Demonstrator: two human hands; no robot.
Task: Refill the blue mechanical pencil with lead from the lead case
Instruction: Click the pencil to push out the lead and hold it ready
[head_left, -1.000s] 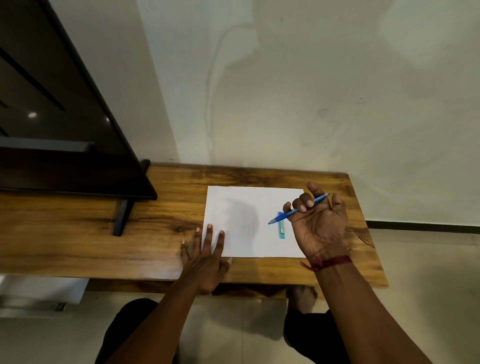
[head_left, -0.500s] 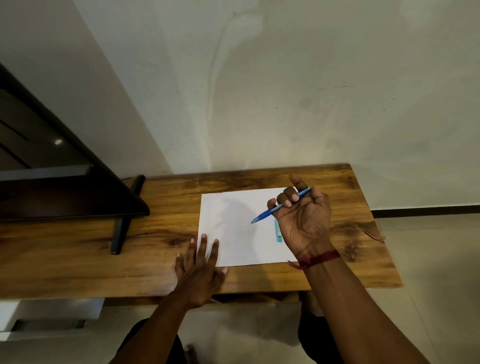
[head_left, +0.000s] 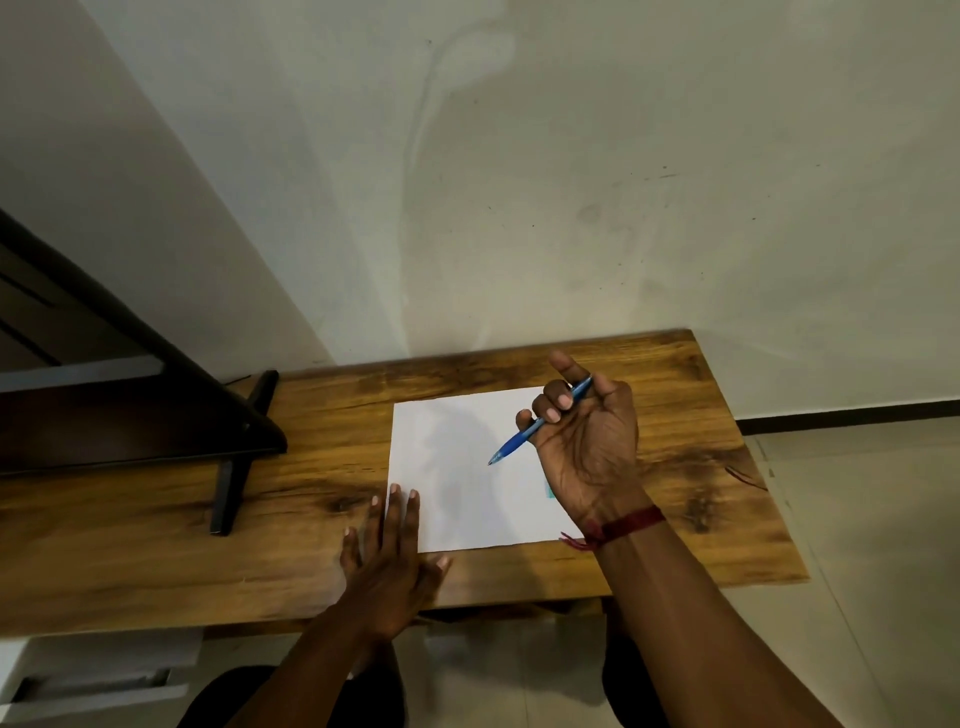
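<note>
Risk first: your right hand (head_left: 587, 447) is the only hand on the blue mechanical pencil (head_left: 511, 441), and the cap end has to come off before any lead goes in; judged from here, working it one-handed could let the barrel roll out of the curled fingers and off the table (head_left: 675, 467) by its right edge. Second risk: the lead case (head_left: 548, 491) shows only as a teal sliver at the heel of that hand, near the right edge of the white sheet (head_left: 457, 467); lower the wrist without looking and you may knock it or press on it. Leads are thin and, I judge, snap easily, so tip the case gently once open. Grip: right hand palm up, fingers wrapped round the barrel, tip pointing down and left over the sheet, cap end standing out between index finger and thumb toward the table's far edge. The pencil is held above the sheet, touching neither it nor the case. The case lies on the sheet under the wrist, on the side nearer you, apart from the pencil; whether it is open cannot be told. Your left hand (head_left: 389, 561) lies flat, fingers straight, holding nothing, on the sheet's near-left corner and the wood beside it. Judgement: refill not yet begun
</note>
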